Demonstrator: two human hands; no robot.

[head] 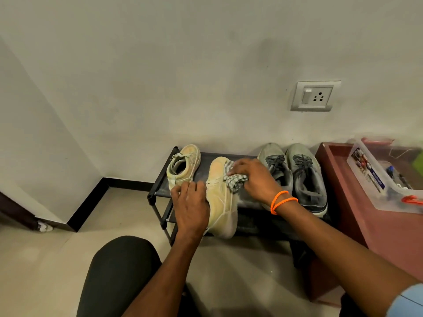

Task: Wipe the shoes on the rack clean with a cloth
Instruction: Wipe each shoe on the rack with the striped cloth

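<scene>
Rack [160, 191], black, low, against wall: landmark. Beige shoe [184, 164] on rack's left end, toe to wall. Left hand [191, 202] at rack's front edge, fingers curled over inner side of second beige shoe [220, 195], steadying it mid-rack, heel overhanging front. Right hand [250, 179] just right of it, fingers bunched round striped cloth [233, 179], pressing cloth onto shoe's upper. Grey pair [295, 177] on rack's right end. Maroon cabinet [375, 225] beside rack, plastic box [375, 197] on top.
</scene>
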